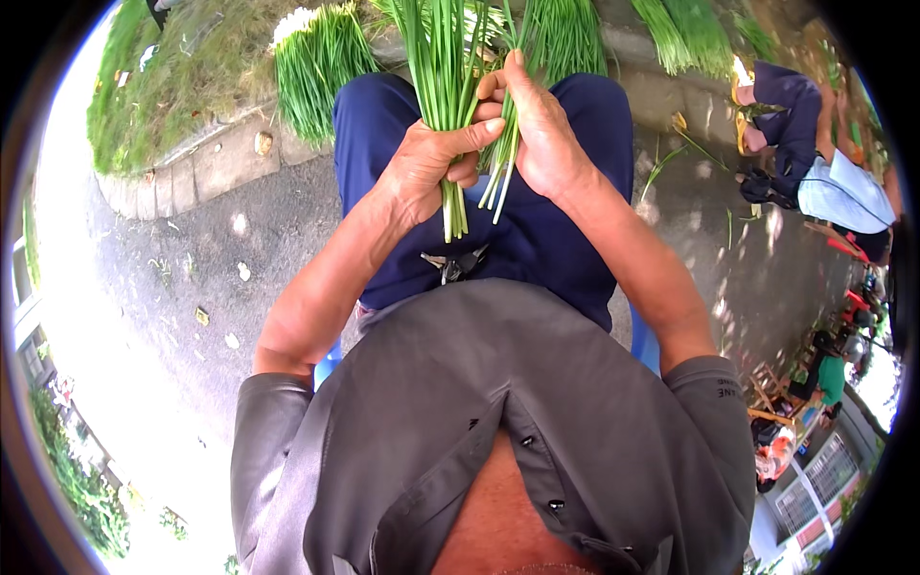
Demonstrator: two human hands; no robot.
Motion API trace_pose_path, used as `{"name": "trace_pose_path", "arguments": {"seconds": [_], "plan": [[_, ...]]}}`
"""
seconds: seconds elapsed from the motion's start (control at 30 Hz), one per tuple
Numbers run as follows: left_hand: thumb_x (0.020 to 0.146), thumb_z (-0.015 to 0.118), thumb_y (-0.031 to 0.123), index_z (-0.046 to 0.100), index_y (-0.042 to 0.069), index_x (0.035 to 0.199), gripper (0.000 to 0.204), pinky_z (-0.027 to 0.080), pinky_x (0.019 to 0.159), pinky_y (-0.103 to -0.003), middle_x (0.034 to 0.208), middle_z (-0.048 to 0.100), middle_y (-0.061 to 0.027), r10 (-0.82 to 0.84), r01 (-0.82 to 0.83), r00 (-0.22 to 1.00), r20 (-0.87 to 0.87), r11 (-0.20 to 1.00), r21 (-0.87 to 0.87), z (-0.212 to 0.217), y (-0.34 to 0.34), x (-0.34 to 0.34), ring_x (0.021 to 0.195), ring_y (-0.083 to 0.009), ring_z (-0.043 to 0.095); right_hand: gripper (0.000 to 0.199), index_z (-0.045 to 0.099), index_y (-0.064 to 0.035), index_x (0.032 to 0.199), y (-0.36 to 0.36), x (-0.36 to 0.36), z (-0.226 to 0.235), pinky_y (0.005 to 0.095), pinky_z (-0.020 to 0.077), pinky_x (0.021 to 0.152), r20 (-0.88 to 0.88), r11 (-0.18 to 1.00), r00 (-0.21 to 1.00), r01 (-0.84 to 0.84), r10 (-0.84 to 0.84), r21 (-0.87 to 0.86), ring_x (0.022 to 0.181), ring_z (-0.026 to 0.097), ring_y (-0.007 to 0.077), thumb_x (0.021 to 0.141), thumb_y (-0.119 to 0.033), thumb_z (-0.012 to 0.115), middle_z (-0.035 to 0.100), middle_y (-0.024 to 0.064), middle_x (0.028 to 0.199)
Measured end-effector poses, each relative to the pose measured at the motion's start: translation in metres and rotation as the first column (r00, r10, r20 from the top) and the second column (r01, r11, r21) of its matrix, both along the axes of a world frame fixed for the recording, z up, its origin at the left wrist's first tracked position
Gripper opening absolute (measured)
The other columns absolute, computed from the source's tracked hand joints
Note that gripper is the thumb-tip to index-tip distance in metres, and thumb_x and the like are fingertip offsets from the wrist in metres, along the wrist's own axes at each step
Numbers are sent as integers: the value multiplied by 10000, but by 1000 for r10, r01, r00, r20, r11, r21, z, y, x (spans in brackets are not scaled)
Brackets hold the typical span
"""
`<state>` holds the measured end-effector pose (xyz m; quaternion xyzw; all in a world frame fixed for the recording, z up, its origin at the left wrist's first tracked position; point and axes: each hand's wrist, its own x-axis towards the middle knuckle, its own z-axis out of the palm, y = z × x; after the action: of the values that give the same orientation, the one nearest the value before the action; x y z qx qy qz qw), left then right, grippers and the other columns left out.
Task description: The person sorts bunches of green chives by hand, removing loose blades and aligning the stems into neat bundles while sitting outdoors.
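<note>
My left hand (436,163) is wrapped around a bunch of long green chives (443,67), thumb across the front. The pale cut ends poke out below the fist, and the leaves stand upward between my knees. Close beside it, my right hand (541,129) has its fingers curled about a few thinner chive stalks (502,168), whose whitish ends hang below the fingers. The two hands almost touch at the left thumb tip. Part of the right fingers is hidden behind the stalks.
Bundles of chives lie beyond my knees: one at left (326,77), one in the middle (567,43), one at right (685,34). A stone kerb (201,172) edges the grass. At right sits another person (795,125); loose stalks (661,171) lie on the pavement.
</note>
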<state>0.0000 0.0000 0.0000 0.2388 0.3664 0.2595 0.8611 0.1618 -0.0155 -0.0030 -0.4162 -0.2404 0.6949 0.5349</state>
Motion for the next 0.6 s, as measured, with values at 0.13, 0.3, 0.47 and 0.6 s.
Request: {"name": "trace_pose_path", "arguments": {"seconds": [0.13,0.3,0.47,0.6], "plan": [[856,793,142,679,67,999,198,304,478,-235,726,558,51,-19,19,1000,-8,1000,-23,-2,-5,-4,482,-59,379,571,596,-7,965,-3,-3,5,238,462,659,86,999,996,-41,39,18,683,527,78,988,-574,527,546,12,747],[878,768,128,653,55,988,175,304,486,-237,704,529,43,-4,5,1000,9,999,-41,6,2,1,495,-56,384,455,629,-15,993,1,4,4,245,462,657,256,997,965,-64,51,46,728,537,74,972,-469,623,557,7,799],[912,721,188,637,51,973,171,344,497,-234,723,560,18,-25,26,1000,12,999,-24,-5,7,-7,501,-63,406,404,671,-26,1112,0,11,8,264,469,816,305,991,945,-132,117,27,914,605,95,978,-406,642,662,32,993],[926,722,174,664,87,1006,132,317,487,-212,739,520,66,-33,34,999,12,998,-56,-5,7,-8,500,-35,370,401,686,-40,1120,-1,11,9,245,462,717,310,993,946,-111,98,25,809,595,72,980,-413,637,649,11,906]]}}
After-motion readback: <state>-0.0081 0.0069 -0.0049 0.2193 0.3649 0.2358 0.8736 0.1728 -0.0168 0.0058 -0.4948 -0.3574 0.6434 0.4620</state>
